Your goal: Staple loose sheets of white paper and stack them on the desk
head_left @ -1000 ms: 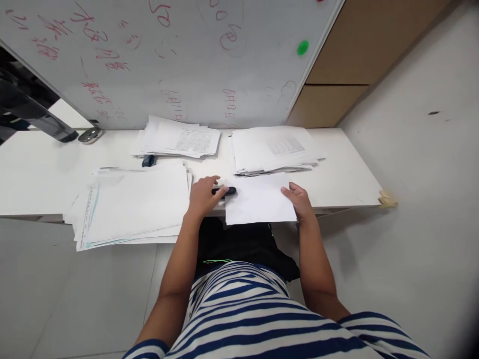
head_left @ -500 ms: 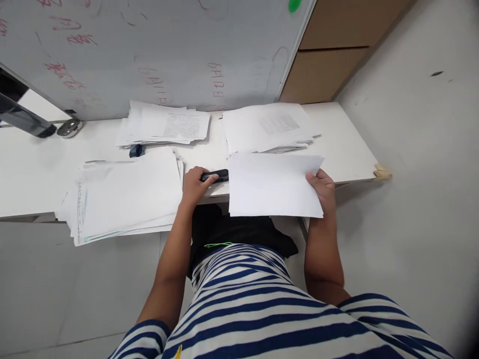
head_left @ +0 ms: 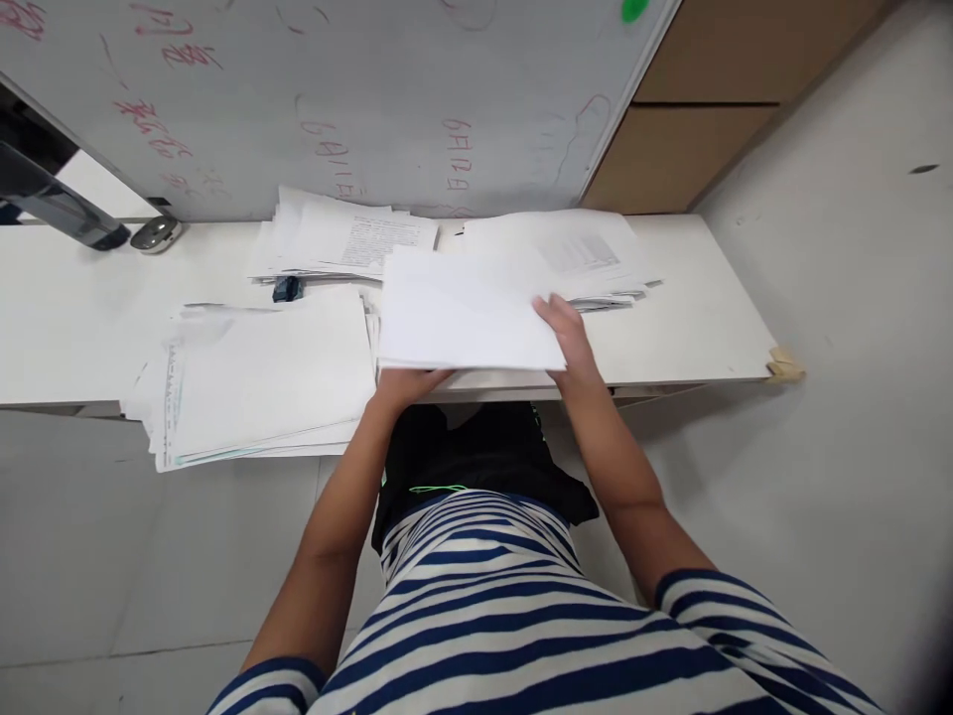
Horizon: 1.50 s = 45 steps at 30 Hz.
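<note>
My right hand (head_left: 570, 333) grips white sheets of paper (head_left: 469, 313) by their right end, fingers lying over the top. The sheets are held tilted above the front of the desk. My left hand (head_left: 409, 385) is under the sheets' lower left corner, only its back and part of the thumb showing. Its grip looks unchanged from a moment ago, when it was closed round a black stapler; the sheets now hide the stapler. Left of that hand, a loose stack of papers (head_left: 275, 372) overhangs the desk's front edge.
At the back of the white desk (head_left: 700, 318) lie a printed paper stack (head_left: 379, 238) and another pile (head_left: 588, 253) to its right. A small dark object (head_left: 287, 289) sits between stacks. A mouse (head_left: 156, 234) is at far left. Behind stands a whiteboard (head_left: 387, 89).
My right hand has carried the sheets left and slightly up, over my left hand and the stapler. The stapler has gone out of sight. The camera view has shifted a little.
</note>
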Available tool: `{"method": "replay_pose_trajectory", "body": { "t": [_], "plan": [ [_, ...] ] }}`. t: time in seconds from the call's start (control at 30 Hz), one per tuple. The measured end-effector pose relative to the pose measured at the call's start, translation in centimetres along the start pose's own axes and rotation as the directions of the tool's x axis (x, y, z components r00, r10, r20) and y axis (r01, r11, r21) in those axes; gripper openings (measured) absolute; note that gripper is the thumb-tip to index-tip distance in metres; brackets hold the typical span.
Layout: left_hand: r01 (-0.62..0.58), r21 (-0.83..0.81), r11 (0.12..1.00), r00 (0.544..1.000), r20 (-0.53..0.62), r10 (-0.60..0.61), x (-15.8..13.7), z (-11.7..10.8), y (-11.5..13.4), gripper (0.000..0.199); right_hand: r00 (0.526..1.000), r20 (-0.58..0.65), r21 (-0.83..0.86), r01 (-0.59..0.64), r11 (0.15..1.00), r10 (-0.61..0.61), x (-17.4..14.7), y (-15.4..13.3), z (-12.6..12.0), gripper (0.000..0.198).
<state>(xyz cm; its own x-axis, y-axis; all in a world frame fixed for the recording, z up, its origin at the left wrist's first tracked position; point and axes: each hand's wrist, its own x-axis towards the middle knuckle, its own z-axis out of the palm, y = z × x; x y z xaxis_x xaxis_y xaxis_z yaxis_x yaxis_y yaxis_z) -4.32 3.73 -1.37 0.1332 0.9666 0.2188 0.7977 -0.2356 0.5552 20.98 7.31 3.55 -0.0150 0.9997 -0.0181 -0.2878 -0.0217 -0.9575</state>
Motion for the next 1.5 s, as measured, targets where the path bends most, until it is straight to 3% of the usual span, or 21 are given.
{"method": "replay_pose_trajectory", "body": {
  "t": [0.13, 0.23, 0.3, 0.37, 0.47, 0.57, 0.63, 0.7, 0.8, 0.93, 1.1, 1.23, 1.4, 1.5],
  "plan": [
    [-0.174, 0.170, 0.970, 0.984, 0.078, 0.163, 0.3, 0.3, 0.6, 0.043, 0.985, 0.162, -0.129, 0.073, 0.989, -0.052, 9.8, 1.8, 7.7, 0.034],
    [-0.220, 0.213, 0.952, 0.975, 0.086, 0.206, 0.4, 0.3, 0.6, 0.046, 0.978, 0.204, -0.326, 0.117, 0.938, -0.051, 17.0, 4.3, 12.5, 0.037],
    [-0.214, 0.229, 0.949, 0.976, 0.080, 0.201, 0.3, 0.2, 0.5, 0.046, 0.979, 0.192, -0.482, 0.157, 0.862, -0.071, 20.3, 5.8, 14.5, 0.044],
    [-0.204, 0.236, 0.950, 0.979, 0.069, 0.192, 0.1, 0.1, 0.5, 0.046, 0.965, 0.196, -0.632, 0.261, 0.730, -0.175, 21.6, 6.9, 14.8, 0.053],
    [-0.200, 0.226, 0.953, 0.980, 0.057, 0.192, -0.1, -0.1, 0.6, 0.045, 0.878, 0.309, -0.758, 0.459, 0.464, -0.365, 20.0, 7.1, 12.0, 0.057],
    [-0.209, 0.205, 0.956, 0.978, 0.039, 0.205, -0.2, -0.4, 0.6, 0.044, 0.814, 0.379, -0.824, 0.514, 0.240, -0.440, 15.8, 6.1, 6.5, 0.050],
    [-0.206, 0.190, 0.960, 0.978, 0.024, 0.206, -0.3, -0.4, 0.5, 0.042, 0.814, 0.362, -0.858, 0.481, 0.179, -0.454, 13.1, 5.2, 2.4, 0.044],
    [-0.197, 0.181, 0.964, 0.980, 0.012, 0.198, -0.3, -0.4, 0.4, 0.040, 0.830, 0.292, -0.894, 0.414, 0.174, -0.476, 10.9, 4.5, -1.3, 0.041],
    [-0.197, 0.176, 0.964, 0.980, 0.001, 0.200, -0.2, -0.1, 0.0, 0.038, 0.837, 0.194, -0.929, 0.324, 0.178, -0.511, 8.8, 4.2, -4.8, 0.044],
    [-0.188, 0.162, 0.969, 0.982, 0.001, 0.191, 0.0, 0.0, -0.1, 0.034, 0.843, 0.139, -0.963, 0.238, 0.128, -0.519, 7.9, 4.8, -5.1, 0.053],
    [-0.156, 0.134, 0.979, 0.988, 0.045, 0.151, 0.0, -0.5, 0.3, 0.031, 0.877, 0.259, -0.956, 0.293, 0.025, -0.404, 7.8, 4.9, -3.8, 0.048],
    [-0.165, 0.130, 0.978, 0.986, 0.038, 0.162, 0.0, -0.6, 0.3, 0.031, 0.884, 0.220, -0.954, 0.283, 0.097, -0.411, 7.7, 4.7, -4.0, 0.050],
    [-0.168, 0.159, 0.973, 0.986, 0.025, 0.166, 0.1, -0.4, 0.0, 0.030, 0.857, 0.095, -0.965, 0.204, 0.164, -0.506, 7.8, 4.7, -4.2, 0.051],
    [-0.158, 0.178, 0.971, 0.987, 0.017, 0.158, 0.1, -0.4, 0.1, 0.029, 0.888, 0.033, -0.975, 0.130, 0.183, -0.459, 8.3, 4.8, -4.3, 0.051]
  ]
}}
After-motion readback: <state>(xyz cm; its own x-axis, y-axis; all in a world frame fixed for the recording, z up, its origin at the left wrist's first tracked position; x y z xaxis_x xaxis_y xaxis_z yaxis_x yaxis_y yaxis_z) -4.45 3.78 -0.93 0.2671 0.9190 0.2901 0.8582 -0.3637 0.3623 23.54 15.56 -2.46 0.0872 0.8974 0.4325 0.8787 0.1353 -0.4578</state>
